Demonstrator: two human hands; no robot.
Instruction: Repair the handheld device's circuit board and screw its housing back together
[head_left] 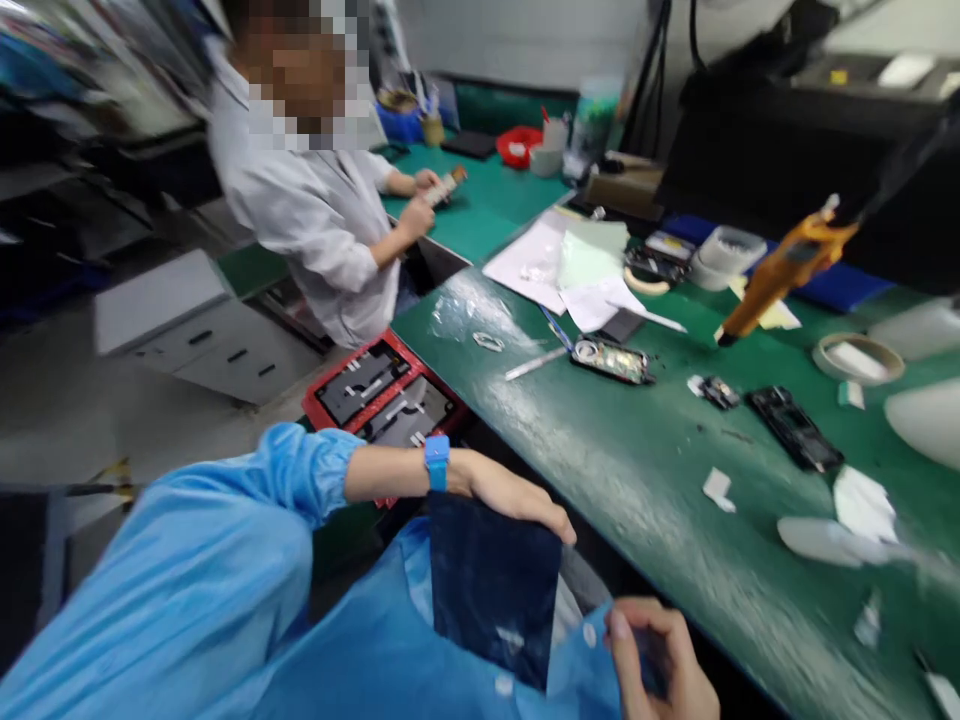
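Right hand lowest in frame, fingers curled, pinching lower corner of dark sheet over lap. Left hand grips top edge, fingers clenched. Keep sheet taut, pinch edges only (surface marks easily, I judge), clear of green bench.

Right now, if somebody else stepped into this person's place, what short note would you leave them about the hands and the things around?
Left hand: grips the top edge of a dark sheet, held upright over the lap.
Right hand: pinches the sheet's lower corner.
On the green bench: an opened phone, a dark phone part, white scraps and an orange tool. A red tray sits beside the bench. Another person works further along.
Done: the sheet is in both hands, off the bench.
Left: I cannot tell; the sheet touches no phone.
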